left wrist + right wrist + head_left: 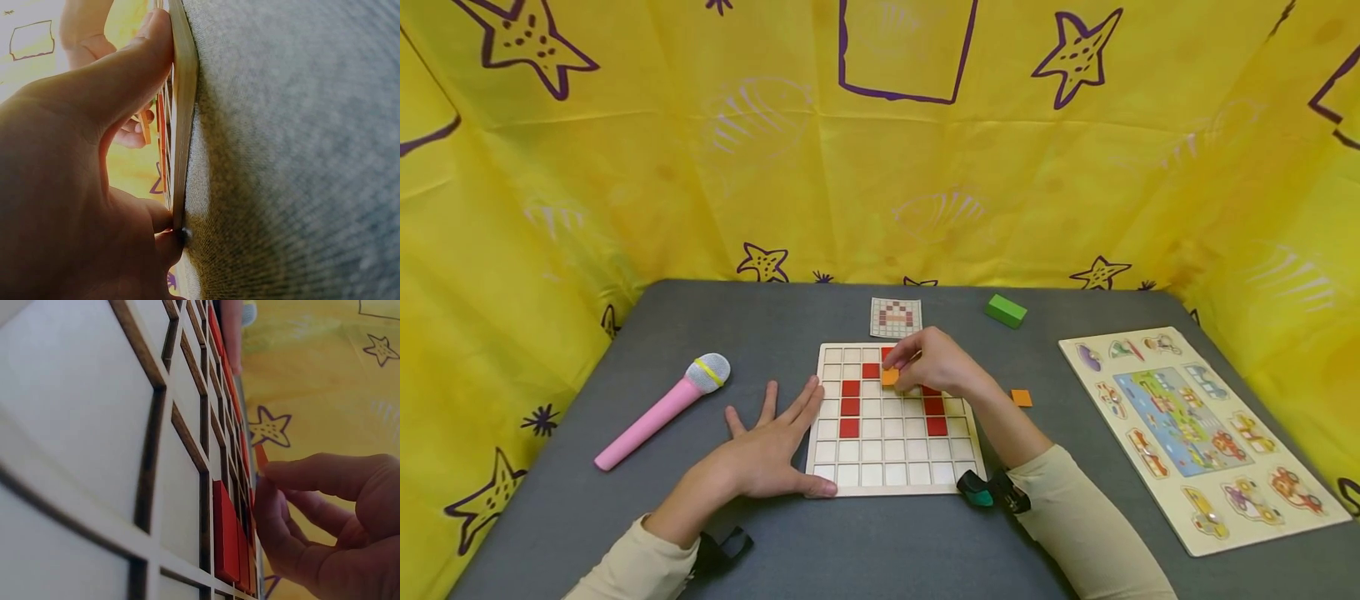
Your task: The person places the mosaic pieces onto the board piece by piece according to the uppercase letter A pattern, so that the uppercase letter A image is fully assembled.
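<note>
A wooden grid board [893, 451] lies on the grey table, with red square tiles [850, 407] set in several of its cells. My left hand [767, 454] is spread at the board's left side, thumb at the near corner and fingertips along the left edge. Seen from the left wrist, that thumb lies against the board's edge [183, 81]. Above the board's upper middle, my right hand [936, 362] pinches an orange square tile [890, 378] between thumb and fingers. The right wrist view shows this tile edge-on, held tilted close over the grid.
Behind the board lies a small pattern card [896, 317], with a green block [1006, 311] to its right. A loose orange tile [1021, 397] lies beside my right forearm. A pink toy microphone [651, 421] is at left, a wooden picture puzzle [1180, 533] at right.
</note>
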### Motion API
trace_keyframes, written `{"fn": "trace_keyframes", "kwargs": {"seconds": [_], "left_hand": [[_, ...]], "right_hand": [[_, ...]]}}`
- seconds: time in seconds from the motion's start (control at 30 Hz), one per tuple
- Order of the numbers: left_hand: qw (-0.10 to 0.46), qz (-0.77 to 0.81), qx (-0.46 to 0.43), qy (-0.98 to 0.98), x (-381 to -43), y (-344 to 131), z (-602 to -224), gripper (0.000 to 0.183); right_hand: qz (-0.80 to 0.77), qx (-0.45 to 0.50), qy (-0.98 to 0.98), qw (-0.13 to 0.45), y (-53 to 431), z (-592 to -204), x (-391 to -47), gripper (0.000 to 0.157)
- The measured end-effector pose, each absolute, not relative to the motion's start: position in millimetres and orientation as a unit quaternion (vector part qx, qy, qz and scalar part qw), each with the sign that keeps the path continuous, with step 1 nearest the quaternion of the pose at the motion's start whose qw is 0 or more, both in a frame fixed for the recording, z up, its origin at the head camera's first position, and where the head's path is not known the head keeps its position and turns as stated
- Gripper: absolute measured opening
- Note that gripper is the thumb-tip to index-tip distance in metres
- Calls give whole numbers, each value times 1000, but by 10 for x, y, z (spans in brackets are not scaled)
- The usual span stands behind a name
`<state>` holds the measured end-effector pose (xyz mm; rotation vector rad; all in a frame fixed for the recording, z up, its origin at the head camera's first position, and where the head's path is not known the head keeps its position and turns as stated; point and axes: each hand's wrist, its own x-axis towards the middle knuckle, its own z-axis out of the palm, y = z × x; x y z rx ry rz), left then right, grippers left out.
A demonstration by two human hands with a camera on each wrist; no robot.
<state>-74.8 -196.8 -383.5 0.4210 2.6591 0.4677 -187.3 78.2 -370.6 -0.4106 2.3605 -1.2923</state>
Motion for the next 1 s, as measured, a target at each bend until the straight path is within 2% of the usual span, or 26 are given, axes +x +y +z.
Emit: {"fn": "trace_keyframes", "kwargs": {"seconds": [1.0], "left_hand": [[193, 169, 154, 954, -752, -1974, -3868, 135]], "right_hand": [[-390, -174, 885, 186, 711, -3721, -1812, 24]]}}
